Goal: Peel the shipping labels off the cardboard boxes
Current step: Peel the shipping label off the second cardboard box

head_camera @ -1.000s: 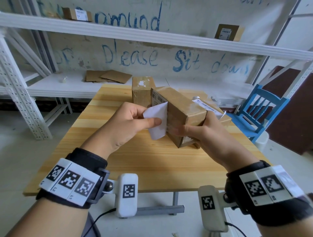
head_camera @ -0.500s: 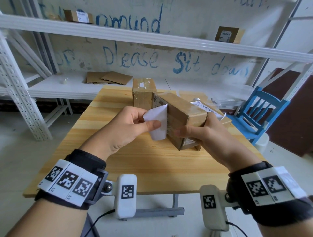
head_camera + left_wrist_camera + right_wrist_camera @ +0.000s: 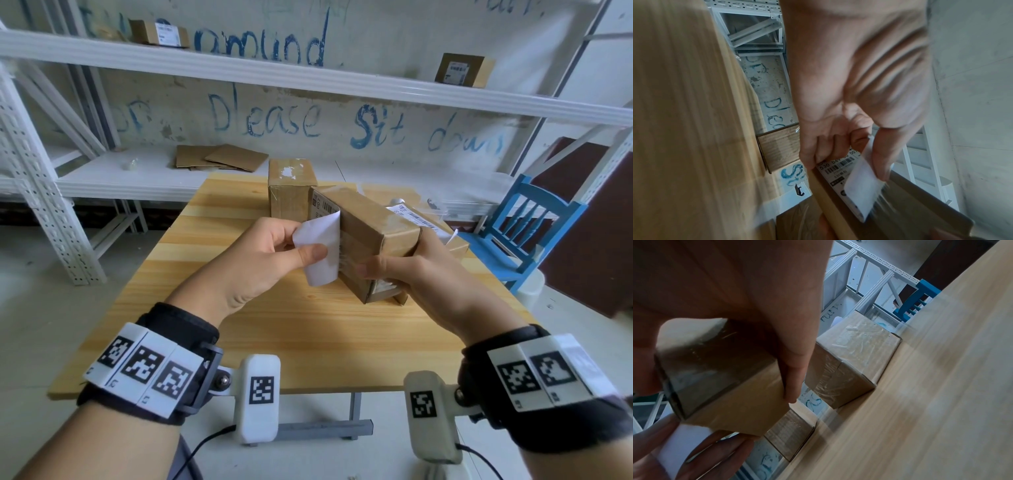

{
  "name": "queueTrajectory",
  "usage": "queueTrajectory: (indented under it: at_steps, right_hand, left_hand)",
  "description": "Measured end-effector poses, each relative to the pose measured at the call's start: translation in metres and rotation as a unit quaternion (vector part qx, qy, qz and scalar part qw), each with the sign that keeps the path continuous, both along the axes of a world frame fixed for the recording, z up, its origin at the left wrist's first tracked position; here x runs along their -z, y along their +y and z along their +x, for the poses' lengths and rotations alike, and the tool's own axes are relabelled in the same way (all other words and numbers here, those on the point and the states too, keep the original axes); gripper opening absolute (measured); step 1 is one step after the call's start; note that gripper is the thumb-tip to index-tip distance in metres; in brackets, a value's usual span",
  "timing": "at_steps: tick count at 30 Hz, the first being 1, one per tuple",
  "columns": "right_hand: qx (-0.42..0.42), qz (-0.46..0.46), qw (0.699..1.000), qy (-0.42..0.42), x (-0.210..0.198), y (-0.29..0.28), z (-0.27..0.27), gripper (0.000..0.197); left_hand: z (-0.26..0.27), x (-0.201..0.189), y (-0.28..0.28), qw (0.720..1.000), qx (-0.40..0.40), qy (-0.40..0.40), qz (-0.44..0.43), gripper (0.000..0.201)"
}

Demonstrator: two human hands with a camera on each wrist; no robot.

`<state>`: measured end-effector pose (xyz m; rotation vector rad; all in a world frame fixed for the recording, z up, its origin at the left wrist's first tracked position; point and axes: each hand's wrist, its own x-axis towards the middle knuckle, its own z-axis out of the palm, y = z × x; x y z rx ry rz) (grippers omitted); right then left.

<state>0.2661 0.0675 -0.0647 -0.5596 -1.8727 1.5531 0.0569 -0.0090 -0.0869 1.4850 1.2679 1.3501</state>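
Observation:
A brown cardboard box [image 3: 370, 236] is held tilted above the wooden table [image 3: 274, 325]. My right hand [image 3: 404, 270] grips its near end, thumb on the left face, fingers round the far side [image 3: 791, 369]. A white shipping label [image 3: 320, 253] is partly peeled from the box's left face, blank side toward me. My left hand [image 3: 274, 253] pinches the loose flap between thumb and fingers [image 3: 879, 162]. The label's far end [image 3: 323, 205], printed with barcodes [image 3: 838, 167], still sticks to the box.
Behind the held box a second box [image 3: 291, 192] with label remains stands on the table. A third box [image 3: 442, 236] with a label lies to the right. White shelving [image 3: 308, 78] carries more boxes and flat cardboard [image 3: 222, 157]. A blue chair [image 3: 527, 233] stands right.
The box has risen slightly and the left hand has drawn the label flap a little further off the box face. The right hand's grip is the same.

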Motion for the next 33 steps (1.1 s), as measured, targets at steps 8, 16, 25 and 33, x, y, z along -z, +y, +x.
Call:
queueTrajectory:
  at_steps: [8,16,25,33]
  right_hand:
    - [-0.014,0.022,1.0,0.004,-0.003,-0.002,0.001,0.024]
    - [-0.007,0.037,0.999,0.006,-0.003,0.0,0.002,0.027]
    - [-0.005,0.045,0.999,0.004,-0.002,0.007,0.004,0.037]
    - [0.001,0.046,0.999,-0.013,-0.002,0.008,0.006,0.035]
  left_hand:
    - [-0.001,0.0,-0.001,1.0,0.003,-0.009,-0.001,0.032]
    - [-0.001,0.001,0.0,1.0,0.006,-0.014,0.002,0.035]
    - [0.0,0.0,-0.001,0.999,0.012,-0.028,0.008,0.03]
    - [-0.002,0.0,-0.001,1.0,0.01,-0.019,0.009,0.035]
